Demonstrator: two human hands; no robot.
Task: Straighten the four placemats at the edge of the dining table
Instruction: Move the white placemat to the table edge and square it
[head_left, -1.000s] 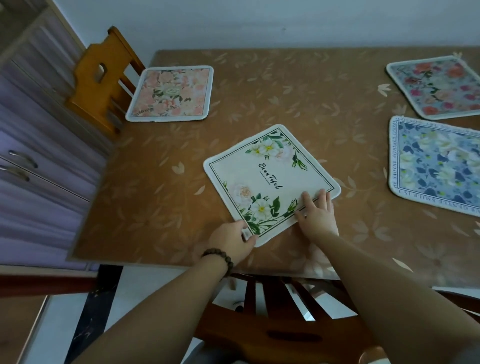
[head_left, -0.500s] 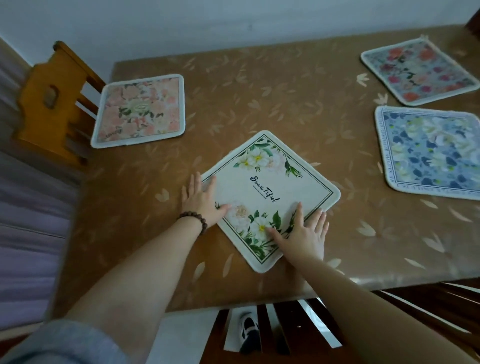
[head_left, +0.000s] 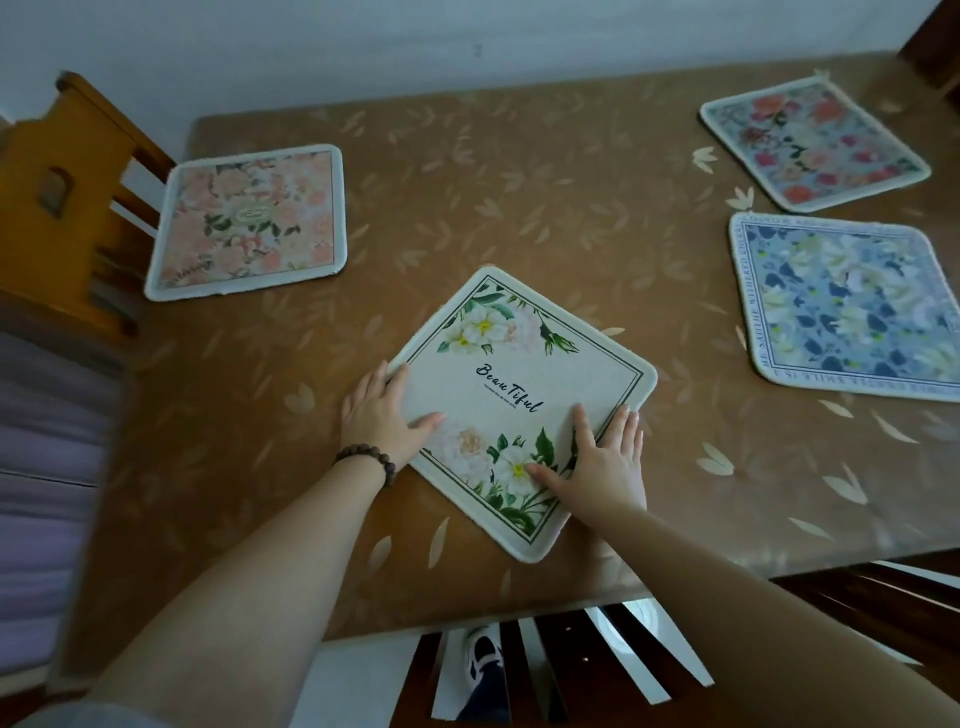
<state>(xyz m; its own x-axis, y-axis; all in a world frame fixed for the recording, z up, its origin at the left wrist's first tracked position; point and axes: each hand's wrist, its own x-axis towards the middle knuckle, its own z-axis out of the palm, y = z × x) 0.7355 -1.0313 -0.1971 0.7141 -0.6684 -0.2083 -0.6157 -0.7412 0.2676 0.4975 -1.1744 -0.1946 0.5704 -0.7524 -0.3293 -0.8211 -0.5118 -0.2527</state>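
A white placemat (head_left: 524, 395) with flowers and the word "Beautiful" lies cornerwise near the table's front edge, one corner pointing at me. My left hand (head_left: 382, 415) lies flat on its left corner, fingers spread, a bead bracelet on the wrist. My right hand (head_left: 597, 462) presses flat on its near right edge. A pink floral placemat (head_left: 249, 223) sits square at the left edge. A red-flowered placemat (head_left: 810, 145) lies skewed at the far right. A blue floral placemat (head_left: 852, 301) lies below it, slightly turned.
The table (head_left: 519, 197) wears a brown cloth with a leaf pattern. An orange wooden chair (head_left: 62, 182) stands at its left side, a dark slatted chair (head_left: 571, 654) under the front edge. Purple cabinet fronts (head_left: 41, 467) run along the left.
My left hand went from the mat's near corner to its left corner. My right hand slid a little along the near right edge. The mat turned slightly and the view shifted left.
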